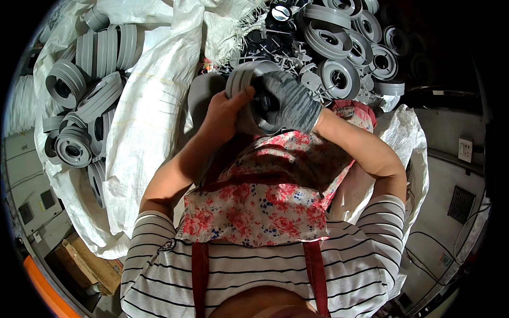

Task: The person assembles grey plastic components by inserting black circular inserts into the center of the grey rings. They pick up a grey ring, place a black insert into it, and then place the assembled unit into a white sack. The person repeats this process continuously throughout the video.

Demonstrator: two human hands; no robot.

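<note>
In front of my apron, a ribbed grey plastic ring (241, 79) is held up, tilted, with a black plastic part (263, 100) in its opening. My bare left hand (222, 112) grips the ring's left side, thumb on its outer wall. The right hand wears a grey knitted glove (291, 100); it is closed over the ring's right side, its fingers reaching the black part inside. Those fingertips are partly hidden. Just left of the ring, behind my left hand, sits another smooth grey round piece (203, 94).
White woven sacks (151, 100) hold several grey rings (71, 146) on the left. More grey rings (339, 78) pile up at the far right. Black caps (278, 16) and small grey stemmed discs (310, 80) lie between. A cardboard box (95, 259) stands lower left.
</note>
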